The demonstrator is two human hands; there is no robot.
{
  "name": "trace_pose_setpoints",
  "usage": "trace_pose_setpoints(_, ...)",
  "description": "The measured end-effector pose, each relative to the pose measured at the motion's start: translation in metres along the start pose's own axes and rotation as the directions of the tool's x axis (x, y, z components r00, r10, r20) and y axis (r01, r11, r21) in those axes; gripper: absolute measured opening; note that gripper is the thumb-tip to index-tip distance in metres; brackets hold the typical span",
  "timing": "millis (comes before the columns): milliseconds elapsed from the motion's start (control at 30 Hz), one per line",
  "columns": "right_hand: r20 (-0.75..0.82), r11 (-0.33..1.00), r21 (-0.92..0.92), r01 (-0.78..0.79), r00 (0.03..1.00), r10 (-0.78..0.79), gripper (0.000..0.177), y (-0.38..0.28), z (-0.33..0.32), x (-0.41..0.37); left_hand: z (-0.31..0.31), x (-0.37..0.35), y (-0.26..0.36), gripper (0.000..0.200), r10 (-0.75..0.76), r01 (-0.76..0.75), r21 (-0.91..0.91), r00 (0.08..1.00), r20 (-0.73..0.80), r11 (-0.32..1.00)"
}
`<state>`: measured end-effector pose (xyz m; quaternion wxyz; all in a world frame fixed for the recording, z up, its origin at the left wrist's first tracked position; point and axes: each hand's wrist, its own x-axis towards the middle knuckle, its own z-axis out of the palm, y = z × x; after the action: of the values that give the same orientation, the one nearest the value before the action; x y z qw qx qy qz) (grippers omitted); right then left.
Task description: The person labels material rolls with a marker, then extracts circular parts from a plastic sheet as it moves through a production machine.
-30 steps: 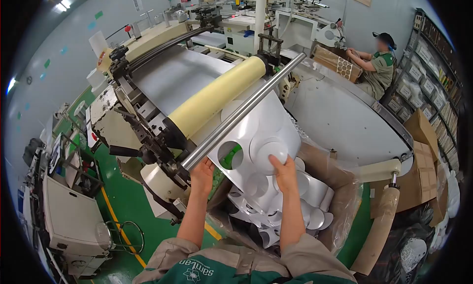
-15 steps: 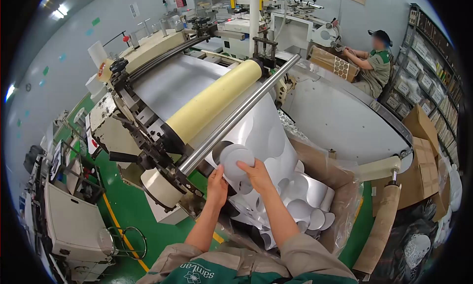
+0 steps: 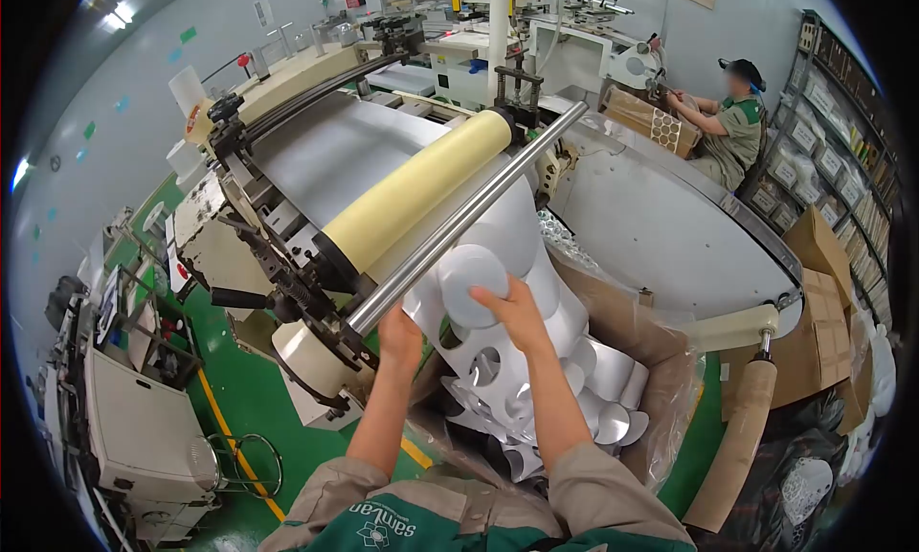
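Between the thumb and fingers of my right hand [image 3: 517, 313] is a round, silvery-white disc [image 3: 469, 276], held up in front of the sheet. My left hand [image 3: 400, 339] is just below the steel bar [image 3: 469, 217], at the left edge of the hanging die-cut sheet [image 3: 503, 346]. Its fingers are mostly hidden, so their grip does not show. Round holes and round shapes mark the sheet, which hangs from the machine into a plastic-lined cardboard box [image 3: 637, 360]. Crumpled sheet and loose discs [image 3: 613, 423] lie in that box.
A yellow roller [image 3: 416, 193] runs behind the steel bar. Left of me are a wire-framed stool [image 3: 258, 466] and a cabinet [image 3: 144, 428]. A cardboard-wrapped roll [image 3: 737, 447] stands to the right. Another person [image 3: 737, 131] works beside a box at the back right.
The disc in my right hand has moved up and slightly right. My left hand has come away from it, shifting left and down to the sheet's edge. More open holes show in the sheet.
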<state>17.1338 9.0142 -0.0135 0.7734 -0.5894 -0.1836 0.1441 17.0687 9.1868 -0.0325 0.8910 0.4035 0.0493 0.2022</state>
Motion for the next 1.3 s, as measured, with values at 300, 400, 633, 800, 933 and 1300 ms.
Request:
trace_pose_setpoints(300, 0.039, 0.958, 0.238, -0.161, 0.987, 0.156, 0.042, 0.041, 0.012, -0.011, -0.002, -0.038, -0.025, 0.040, -0.213, 0.214, 0.047, 0.977, -0.030, 0.976)
trace_pose_setpoints(400, -0.206, 0.810, 0.585, -0.031, 0.961, 0.186, 0.043, 0.058, -0.003, -0.027, 0.004, -0.033, -0.015, 0.046, -0.138, 0.146, 0.103, 0.987, -0.080, 0.984)
trace_pose_setpoints(633, -0.260, 0.949, 0.307, 0.070, 0.965, 0.013, 0.046, 0.024, -0.026, -0.014, -0.028, 0.003, 0.001, 0.039, -0.042, 0.014, -0.190, 0.989, -0.143, 0.982)
trace_pose_setpoints(800, 0.015, 0.988, -0.154, -0.014, 1.000, 0.016, 0.043, 0.000, -0.003, 0.018, -0.008, 0.010, 0.010, 0.039, -0.010, 0.004, -0.062, 0.996, -0.089, 0.998)
trace_pose_setpoints(933, 0.118, 0.958, -0.285, 0.046, 0.993, -0.012, 0.044, 0.014, 0.015, 0.033, -0.012, -0.007, -0.028, 0.034, -0.060, 0.057, -0.025, 0.993, -0.101, 0.998)
trace_pose_setpoints(1300, -0.211, 0.828, 0.559, -0.045, 0.958, 0.194, 0.048, 0.072, -0.032, -0.042, -0.003, -0.025, -0.005, 0.039, -0.095, 0.104, 0.057, 0.985, -0.143, 0.993)
